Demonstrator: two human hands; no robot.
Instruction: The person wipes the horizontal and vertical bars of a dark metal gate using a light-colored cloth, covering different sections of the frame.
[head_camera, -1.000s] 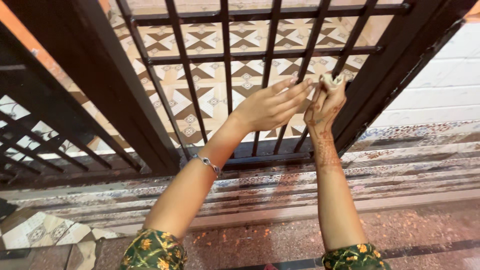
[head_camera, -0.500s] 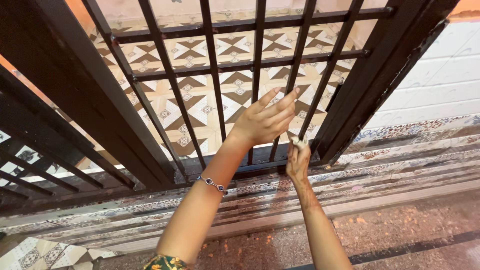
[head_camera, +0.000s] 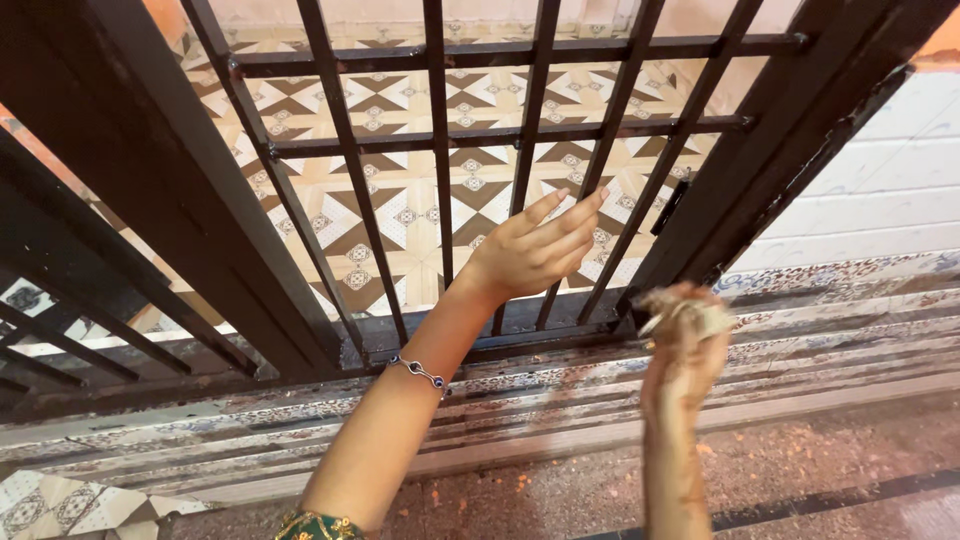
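Mostly a dark metal gate (head_camera: 440, 120) fills the far half of the view, vertical bars crossed by two horizontal rails, heavy frame posts at left and right. Behind it, a floor of brown-and-cream patterned tiles (head_camera: 400, 200). White painted brick wall (head_camera: 870, 190) at far right. Near side: a striped, patterned stone threshold (head_camera: 250, 420) running left to right, then speckled reddish floor (head_camera: 800, 460) nearest the camera.

Left hand (head_camera: 530, 255) raised in front of the gate's lower bars, right of centre, fingers spread and extended, holding nothing; fingertips just beside a slanted bar, contact unclear. Silver bracelet (head_camera: 420, 372) with dark stones on that wrist. Green floral sleeve (head_camera: 315, 525) at the bottom edge.

Right hand (head_camera: 685, 345) lower and further right, near the gate's right post, over the threshold. It's motion-blurred, closed around a small pale crumpled thing, possibly a cloth (head_camera: 690, 312), which sticks out above the fingers.
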